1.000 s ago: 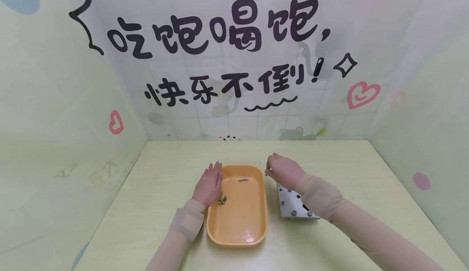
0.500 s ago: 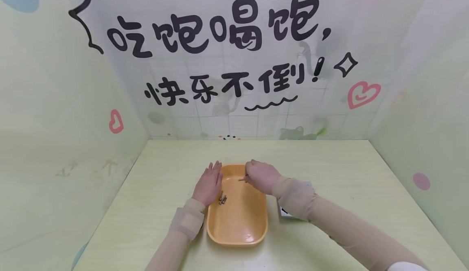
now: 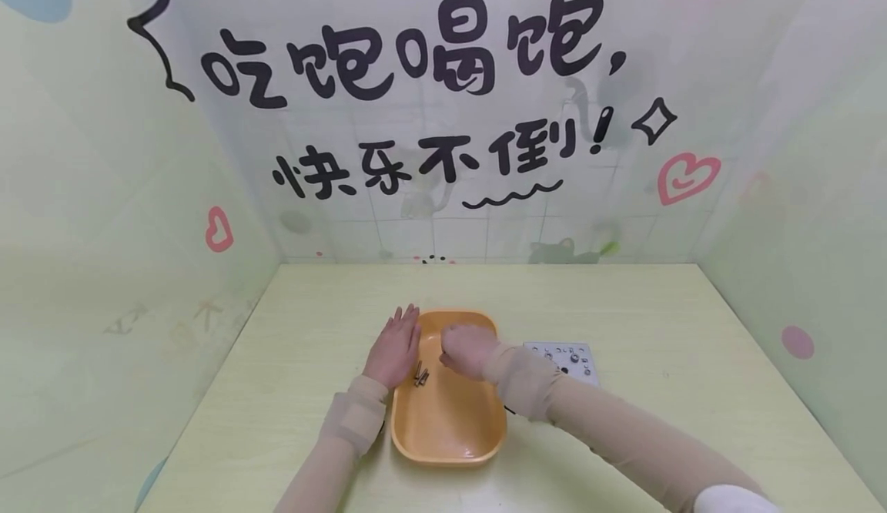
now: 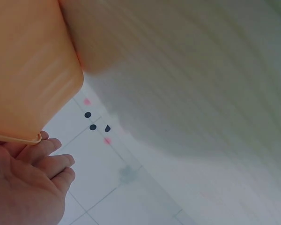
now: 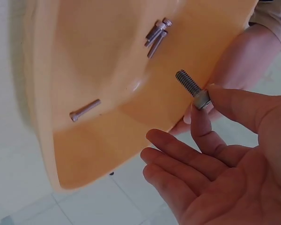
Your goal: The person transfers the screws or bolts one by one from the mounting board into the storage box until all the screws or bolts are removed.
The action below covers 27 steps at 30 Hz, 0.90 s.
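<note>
In the right wrist view, my right hand (image 5: 215,154) pinches a socket head screw (image 5: 189,84) by its head, between thumb and index finger, threads pointing away. The other fingers are extended. From the head view, this hand (image 3: 470,350) is over the upper part of the orange tray (image 3: 450,420), and its screw is hidden. My left hand (image 3: 392,350) lies along the tray's left rim with straight fingers touching it. Inside the tray, several screws (image 5: 157,36) lie clustered near the left wall, and a single screw (image 5: 85,110) lies apart from them.
A silver metal plate (image 3: 582,357) with several screws and holes lies to the right of the tray, partly covered by my right forearm. Printed wall panels (image 3: 430,236) enclose the back and sides of the light wooden table (image 3: 333,290).
My right hand has moved left, from above the metal plate to over the tray. More of the plate's far part now shows. My left hand and the tray have stayed put.
</note>
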Tool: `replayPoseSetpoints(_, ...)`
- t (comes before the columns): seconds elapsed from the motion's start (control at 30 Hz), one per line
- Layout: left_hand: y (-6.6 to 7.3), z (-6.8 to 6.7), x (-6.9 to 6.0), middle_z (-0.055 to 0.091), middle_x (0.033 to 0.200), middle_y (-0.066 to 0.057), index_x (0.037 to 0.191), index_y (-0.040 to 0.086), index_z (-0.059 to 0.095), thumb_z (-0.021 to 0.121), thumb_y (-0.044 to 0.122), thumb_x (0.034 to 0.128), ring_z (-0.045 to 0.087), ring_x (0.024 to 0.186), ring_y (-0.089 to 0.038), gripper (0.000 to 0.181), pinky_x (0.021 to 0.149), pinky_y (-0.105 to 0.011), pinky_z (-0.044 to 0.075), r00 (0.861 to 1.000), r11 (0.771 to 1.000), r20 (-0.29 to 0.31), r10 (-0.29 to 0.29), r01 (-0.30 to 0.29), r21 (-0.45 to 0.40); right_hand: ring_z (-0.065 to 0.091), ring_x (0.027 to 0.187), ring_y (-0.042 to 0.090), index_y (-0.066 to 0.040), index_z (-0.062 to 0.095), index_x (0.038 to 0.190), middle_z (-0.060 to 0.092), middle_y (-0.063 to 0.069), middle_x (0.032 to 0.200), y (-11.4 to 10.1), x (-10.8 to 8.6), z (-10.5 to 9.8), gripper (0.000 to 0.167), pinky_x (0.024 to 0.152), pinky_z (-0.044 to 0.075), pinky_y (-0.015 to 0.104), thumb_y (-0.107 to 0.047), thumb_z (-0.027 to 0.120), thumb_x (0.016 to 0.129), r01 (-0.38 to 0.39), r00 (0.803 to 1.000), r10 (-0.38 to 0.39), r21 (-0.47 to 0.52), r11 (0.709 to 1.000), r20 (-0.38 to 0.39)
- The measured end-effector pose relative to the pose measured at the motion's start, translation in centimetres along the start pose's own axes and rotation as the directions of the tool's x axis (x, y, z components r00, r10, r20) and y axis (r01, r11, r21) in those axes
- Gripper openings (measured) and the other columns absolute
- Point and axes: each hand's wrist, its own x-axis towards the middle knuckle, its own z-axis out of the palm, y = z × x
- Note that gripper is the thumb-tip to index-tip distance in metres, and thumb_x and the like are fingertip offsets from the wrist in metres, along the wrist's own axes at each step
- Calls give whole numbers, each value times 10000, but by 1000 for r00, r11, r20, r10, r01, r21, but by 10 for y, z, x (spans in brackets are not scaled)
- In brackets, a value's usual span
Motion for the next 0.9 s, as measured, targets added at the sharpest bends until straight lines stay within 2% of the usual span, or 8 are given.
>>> replayPoseSetpoints(0.2,-1,-1,1,394,1536,-209,1458,-57,415,352,227,1082,319,1447,-411,476,1226,-507,245,1000,1000,2,-1,1,0,700,912,227,-15,658,1114,707,95,1028,-7,6,7,274,769,606,315,-247,636,970,-9,999,9,-9,1000,43)
replayPoseSetpoints(0.33,0,-1,1,393,1535,-212,1458,-60,413,354,219,1081,318,1446,-415,473,1224,-512,247,1000,1000,4,-3,3,1,691,829,192,-30,676,1079,714,82,982,-9,8,11,243,726,600,301,-243,628,974,-18,998,18,5,1000,53)
replayPoseSetpoints(0.43,0,-1,0,389,1535,-218,1458,-64,408,351,216,1082,313,1446,-421,472,1226,-514,241,1000,1000,6,1,-1,-3,671,756,167,-54,690,992,712,60,892,-9,8,15,199,695,588,289,-241,623,975,-16,999,16,7,1000,45)
replayPoseSetpoints(0.53,1,-1,0,392,1532,-223,1456,-68,410,350,213,1082,314,1443,-426,471,1226,-515,241,1000,1000,4,10,-10,-5,665,748,167,-69,691,946,707,50,852,-8,7,18,194,704,582,290,-248,623,974,-12,999,12,1,1000,36)
replayPoseSetpoints(0.73,1,-1,0,403,1525,-227,1450,-70,420,354,209,1080,324,1439,-426,467,1222,-517,252,1000,1000,-3,14,-14,2,700,809,203,-63,678,950,715,53,863,-8,4,21,196,738,591,315,-257,645,959,2,1000,-2,-21,1000,2)
replayPoseSetpoints(0.9,2,-1,1,407,1525,-221,1450,-66,424,367,205,1077,330,1439,-420,464,1221,-516,254,1000,1000,-2,5,-5,5,699,816,216,-49,669,952,712,63,869,-6,2,21,153,725,590,319,-202,654,951,4,1000,-4,13,1000,-6)
